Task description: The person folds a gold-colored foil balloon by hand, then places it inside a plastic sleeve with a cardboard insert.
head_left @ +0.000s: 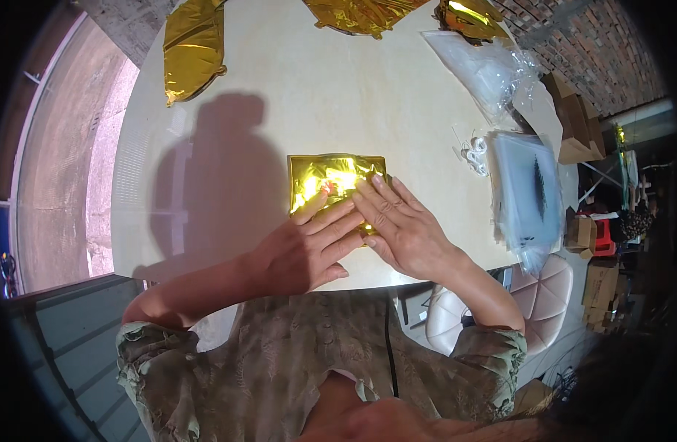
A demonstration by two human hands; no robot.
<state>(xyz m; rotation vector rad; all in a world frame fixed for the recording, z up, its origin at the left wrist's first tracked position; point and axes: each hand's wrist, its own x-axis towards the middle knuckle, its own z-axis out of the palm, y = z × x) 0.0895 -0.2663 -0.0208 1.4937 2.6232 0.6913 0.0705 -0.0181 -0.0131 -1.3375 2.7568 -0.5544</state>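
Note:
A shiny gold foil piece (pixel 309 172), folded into a rough rectangle, lies flat near the front edge of the table. My left hand (pixel 312 247) rests on its lower left part, fingers stretched out and pointing up to the right. From the other side my right hand (pixel 404 227) lies flat on the foil's right part, its fingers extended up and to the left. The fingertips of both hands come close together over the foil. Neither hand grips anything. Much of the foil's lower half is hidden under the hands.
Gold foil balloons lie at the table's far left (pixel 195 51), far middle (pixel 364 15) and far right (pixel 471 18). Clear plastic bags (pixel 474 70) and a stack of clear sleeves (pixel 526 195) sit on the right, near white string (pixel 474 153). A padded chair (pixel 541 302) stands beyond the table edge.

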